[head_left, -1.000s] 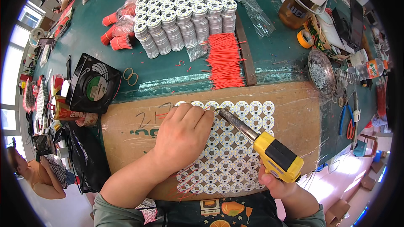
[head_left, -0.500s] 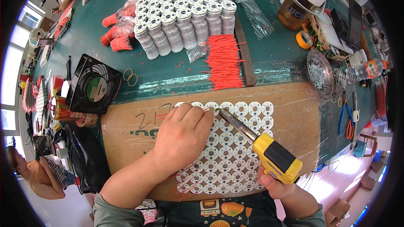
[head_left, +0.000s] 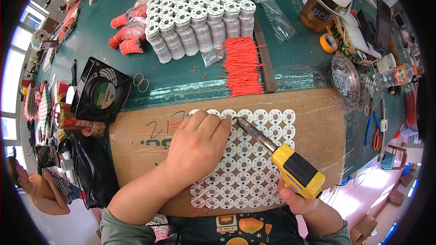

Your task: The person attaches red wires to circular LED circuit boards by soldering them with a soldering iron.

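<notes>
Rows of round white LED boards (head_left: 243,165) with center holes lie on a brown cardboard sheet (head_left: 141,163). My right hand (head_left: 295,198) is closed round the grip of a yellow-and-black soldering gun (head_left: 297,170). Its metal tip reaches a board in the far row, close to my left fingertips. My left hand (head_left: 197,143) is closed in a pinch over that row, with red wire (head_left: 177,125) sticking out on its left side. Its fingers hide several boards and most of the wire. Thin red wires (head_left: 200,195) also lie across the near-left boards.
Beyond the cardboard stand stacked round boards (head_left: 195,22) and a pile of red wires (head_left: 243,68) beside a dark bar (head_left: 265,59). A black fan (head_left: 101,91) is at left. Right are a metal dish (head_left: 346,79), pliers (head_left: 373,129) and a lidded jug (head_left: 324,2). Other people sit at left.
The soldering gun's body has shifted very slightly left, while its tip stays at the same board. My left hand has hardly moved.
</notes>
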The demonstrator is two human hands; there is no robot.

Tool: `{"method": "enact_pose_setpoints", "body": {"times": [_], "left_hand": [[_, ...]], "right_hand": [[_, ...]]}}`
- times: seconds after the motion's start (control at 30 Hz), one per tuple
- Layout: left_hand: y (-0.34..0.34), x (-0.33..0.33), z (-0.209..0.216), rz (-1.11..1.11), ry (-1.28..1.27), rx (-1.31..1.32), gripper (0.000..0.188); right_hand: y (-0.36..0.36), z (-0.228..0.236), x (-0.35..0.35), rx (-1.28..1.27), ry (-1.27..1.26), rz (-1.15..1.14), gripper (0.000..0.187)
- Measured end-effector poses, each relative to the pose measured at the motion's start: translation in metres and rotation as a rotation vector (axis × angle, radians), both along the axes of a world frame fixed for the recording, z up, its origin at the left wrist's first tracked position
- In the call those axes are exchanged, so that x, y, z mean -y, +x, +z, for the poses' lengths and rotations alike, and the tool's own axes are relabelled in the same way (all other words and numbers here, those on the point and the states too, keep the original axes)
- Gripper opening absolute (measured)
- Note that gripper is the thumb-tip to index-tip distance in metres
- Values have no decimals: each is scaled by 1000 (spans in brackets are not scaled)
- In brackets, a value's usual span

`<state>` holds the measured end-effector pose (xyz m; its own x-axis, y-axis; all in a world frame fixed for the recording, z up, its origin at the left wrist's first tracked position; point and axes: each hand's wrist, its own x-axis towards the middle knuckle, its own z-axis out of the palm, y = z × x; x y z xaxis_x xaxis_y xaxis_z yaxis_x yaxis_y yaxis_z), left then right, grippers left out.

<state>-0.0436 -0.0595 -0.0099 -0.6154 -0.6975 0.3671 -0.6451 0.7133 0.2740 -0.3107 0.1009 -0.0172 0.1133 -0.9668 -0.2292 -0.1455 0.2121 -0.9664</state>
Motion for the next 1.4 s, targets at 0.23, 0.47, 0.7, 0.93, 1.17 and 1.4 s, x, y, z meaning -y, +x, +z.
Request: {"method": "enact_pose_setpoints", "body": {"times": [0.23,0.47,0.7,0.93,1.17,1.4], "left_hand": [[0,1,0,0,-7,0,29],[0,1,1,-1,-6,-2,28],[0,1,-1,-2,-6,-19,27],[0,1,-1,-3,-3,-15,27],[0,0,-2,2,-3,-8,27],[0,1,-1,0,-8,5,27]], "right_hand": [[0,-3,-2,-113,-77,45,33],[1,-3,-1,-55,-87,17,35],[1,-1,0,-79,-60,27,36],[3,0,0,-72,-90,25,36],[8,4,3,0,-68,-36,28],[2,1,-4,289,92,-56,66]]}}
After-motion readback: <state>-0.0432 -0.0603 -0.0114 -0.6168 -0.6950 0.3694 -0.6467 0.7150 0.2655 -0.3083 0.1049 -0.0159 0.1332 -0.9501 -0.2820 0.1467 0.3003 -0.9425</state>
